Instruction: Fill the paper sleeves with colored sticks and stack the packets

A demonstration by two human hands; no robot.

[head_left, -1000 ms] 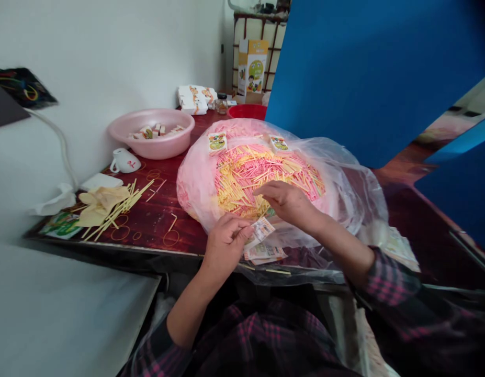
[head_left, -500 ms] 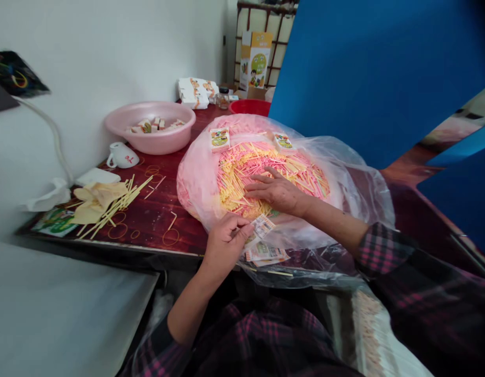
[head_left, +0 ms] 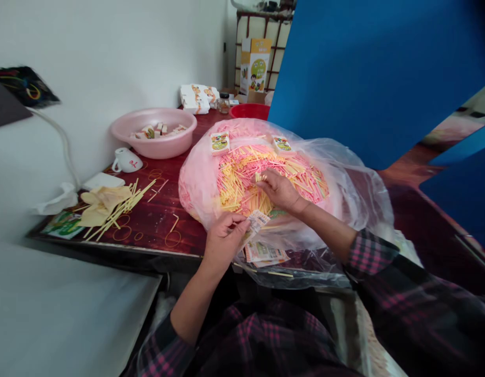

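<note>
My left hand (head_left: pixel 225 236) pinches a small printed paper packet (head_left: pixel 258 222) by its edge, near the front of the table. Over the big open plastic bag (head_left: pixel 197 180), my right hand (head_left: pixel 279 189) is closed, with the ends of a few pale yellow sticks (head_left: pixel 260 177) showing at its fingertips. Loose pink and yellow sticks (head_left: pixel 234 180) fill the bag. Two filled packets lie on top, one at the left (head_left: pixel 220 143) and one at the right (head_left: pixel 283 145). Flat printed packets (head_left: pixel 263 253) rest below my left hand at the table edge.
A pink basin (head_left: pixel 156 146) holding small packets stands at the back left, beside a white mug (head_left: pixel 126 160). Yellow sticks (head_left: pixel 120 209) and rubber bands (head_left: pixel 172 239) lie at the left. A red basin (head_left: pixel 250 111) and a blue panel (head_left: pixel 344 78) are behind the bag.
My right hand has gone from spread fingers over the sticks to closed, now pinching a few of them. My left hand keeps the packet, almost in place. The view has shifted slightly.
</note>
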